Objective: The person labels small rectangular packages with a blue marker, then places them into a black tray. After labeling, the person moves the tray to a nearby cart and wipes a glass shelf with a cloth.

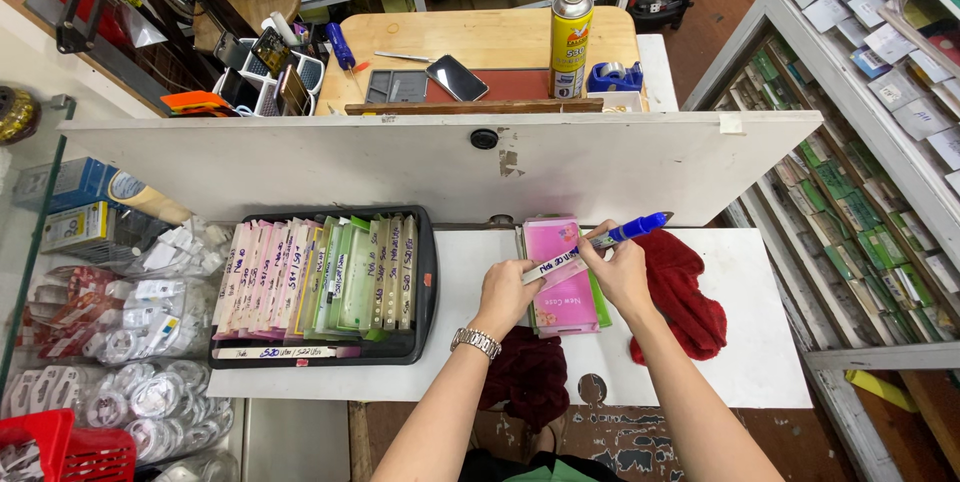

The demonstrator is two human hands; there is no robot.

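Note:
My left hand (507, 292) pinches a flat pink packet (556, 267) by its edge, holding it just above a stack of pink and green packets (560, 304) on the white table (740, 362). My right hand (620, 272) steadies the other end of that packet and grips a blue marker pen (632, 230), whose tip points up and to the right. A metal watch (476, 342) is on my left wrist.
A black tray (425, 287) of upright pink and green packets stands left of my hands. A red cloth (685, 292) lies to the right, a dark red one (530, 372) at the front edge. A white divider board (440, 162) rises behind. Shelves of packets line the right.

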